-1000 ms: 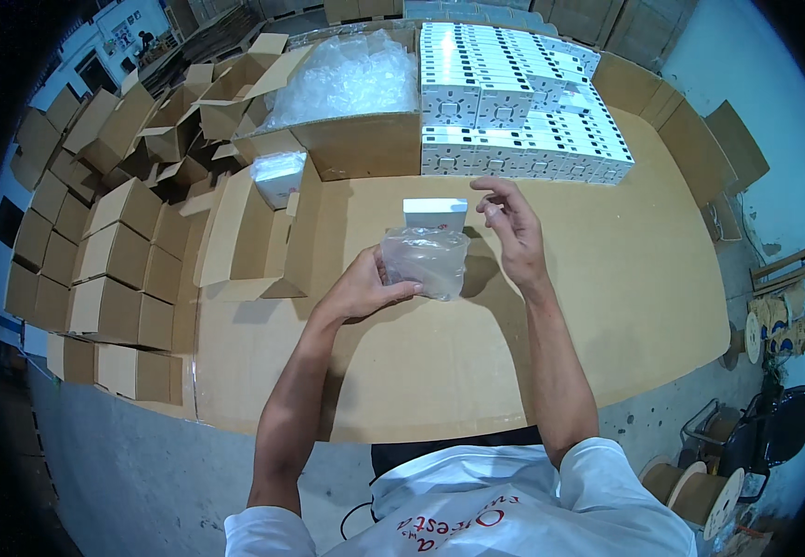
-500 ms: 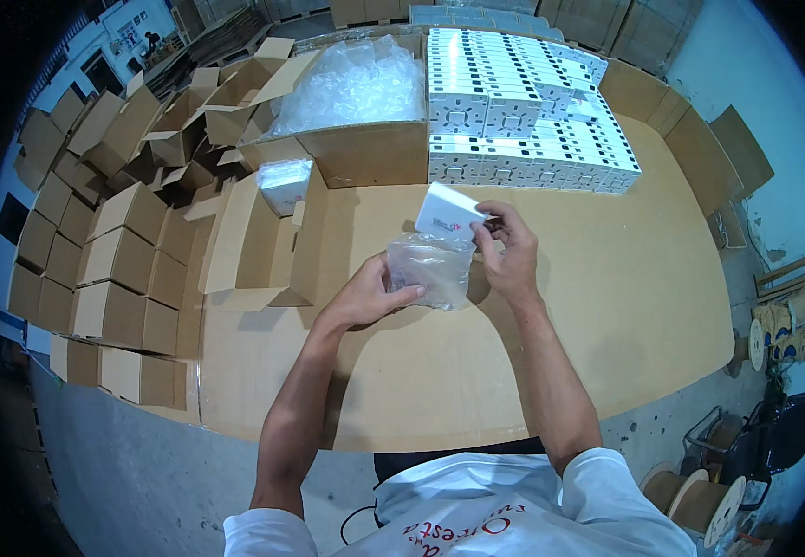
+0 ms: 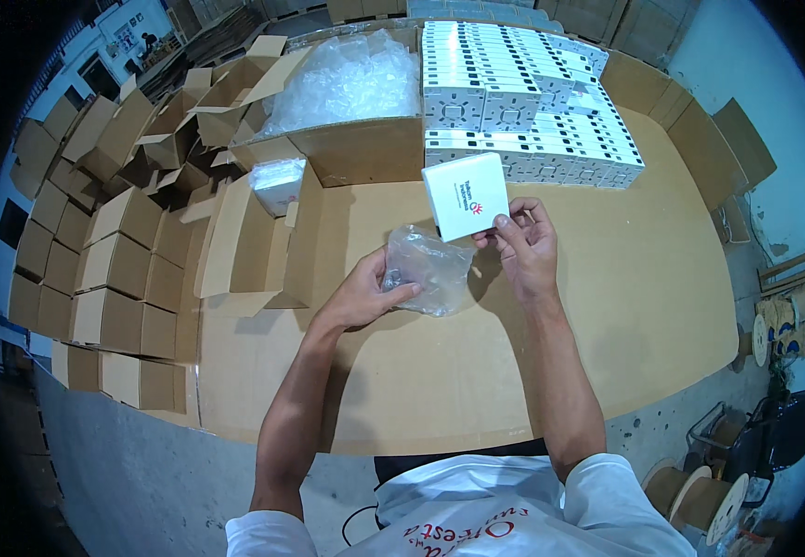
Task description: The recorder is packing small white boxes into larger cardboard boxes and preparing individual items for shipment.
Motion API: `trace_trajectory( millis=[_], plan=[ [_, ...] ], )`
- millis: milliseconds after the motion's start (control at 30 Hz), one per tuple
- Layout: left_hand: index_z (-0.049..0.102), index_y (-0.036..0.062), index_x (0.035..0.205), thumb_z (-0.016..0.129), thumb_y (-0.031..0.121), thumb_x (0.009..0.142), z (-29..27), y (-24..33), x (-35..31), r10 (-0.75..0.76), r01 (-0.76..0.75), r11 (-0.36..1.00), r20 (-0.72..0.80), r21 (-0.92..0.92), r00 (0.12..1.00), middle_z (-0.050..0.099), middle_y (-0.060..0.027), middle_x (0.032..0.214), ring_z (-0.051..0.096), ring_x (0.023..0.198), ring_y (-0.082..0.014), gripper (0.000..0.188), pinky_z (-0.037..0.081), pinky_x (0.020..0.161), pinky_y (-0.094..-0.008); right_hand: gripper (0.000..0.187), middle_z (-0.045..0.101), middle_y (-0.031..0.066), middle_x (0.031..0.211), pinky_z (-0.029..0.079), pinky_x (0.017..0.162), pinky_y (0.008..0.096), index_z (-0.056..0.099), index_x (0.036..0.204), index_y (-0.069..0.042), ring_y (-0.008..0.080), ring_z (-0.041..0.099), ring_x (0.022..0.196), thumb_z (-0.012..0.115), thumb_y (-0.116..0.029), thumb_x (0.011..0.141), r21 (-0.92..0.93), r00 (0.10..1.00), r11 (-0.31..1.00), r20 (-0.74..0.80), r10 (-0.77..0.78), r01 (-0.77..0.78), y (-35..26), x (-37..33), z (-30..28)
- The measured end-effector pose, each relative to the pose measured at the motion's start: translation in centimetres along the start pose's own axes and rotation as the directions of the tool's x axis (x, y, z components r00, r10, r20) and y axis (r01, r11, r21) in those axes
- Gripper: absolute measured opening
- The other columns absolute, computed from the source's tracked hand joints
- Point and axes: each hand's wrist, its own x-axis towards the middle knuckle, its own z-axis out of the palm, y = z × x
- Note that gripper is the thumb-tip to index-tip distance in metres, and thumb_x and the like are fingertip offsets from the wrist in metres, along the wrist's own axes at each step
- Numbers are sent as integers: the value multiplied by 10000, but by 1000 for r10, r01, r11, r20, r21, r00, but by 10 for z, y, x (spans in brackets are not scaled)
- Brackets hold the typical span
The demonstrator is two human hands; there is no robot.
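My right hand (image 3: 525,249) pinches the lower right corner of a flat, square white box (image 3: 466,197), holding it tilted up above the table. Small red and dark print marks its face. In my left hand (image 3: 367,292) is a clear plastic bag (image 3: 430,269), gripped at its left side with the thumb across it. The bag's top lies just below the white box's lower edge; whether the two touch I cannot tell. Left of my left hand stands an open cardboard box (image 3: 268,243) with bagged white items (image 3: 278,184) at its far end.
Stacked white units (image 3: 532,153) fill the table's far middle. Beside them a large carton (image 3: 365,153) holds a heap of clear bags (image 3: 342,88). Several small cardboard boxes (image 3: 115,255) are piled along the left. Cable spools (image 3: 700,501) and a black chair (image 3: 774,436) stand off the table's right side.
The white box has been raised and turned, so its printed face shows more fully. My right hand has shifted slightly right; my left hand and the bag have barely moved.
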Motion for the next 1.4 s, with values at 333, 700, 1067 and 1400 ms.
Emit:
trace_trajectory(
  millis=[333, 700, 1067, 1400],
  plan=[
    [516, -21, 1311, 734, 90, 899, -5, -2, -1, 32, -33, 999, -14, -8, 999, 633, -62, 1177, 605, 1053, -128, 479, 508, 953, -315, 202, 646, 105, 957, 564, 627, 260, 516, 1081, -12, 147, 668, 748, 656, -53, 942, -183, 1000, 983, 30, 7, -2, 0, 0, -7],
    [531, -17, 1301, 745, 90, 883, -6, -3, 1, 32, -32, 999, -14, 12, 999, 634, -65, 1178, 605, 1056, -130, 481, 512, 940, -319, 201, 643, 64, 911, 517, 638, 232, 545, 1062, -25, 109, 639, 758, 687, -67, 925, -225, 995, 974, 98, 20, 3, -1, -3, -9],
    [517, -2, 1358, 746, 107, 878, -4, -3, 3, 72, -72, 997, -9, 24, 997, 619, -74, 1248, 571, 1149, -153, 544, 460, 1022, -355, 200, 616, 39, 893, 481, 633, 224, 565, 1043, -23, 74, 576, 746, 707, -48, 905, -337, 992, 941, 116, 48, -6, 8, -4, -1],
    [541, -3, 1335, 684, 224, 970, 7, -10, 14, -29, 20, 994, -92, -105, 995, 651, -76, 1187, 615, 1077, -146, 453, 515, 940, -331, 223, 640, 47, 947, 499, 680, 243, 599, 1062, -12, 88, 592, 819, 730, -82, 896, -433, 982, 895, 91, 163, -108, 5, -2, 1]
  ],
)
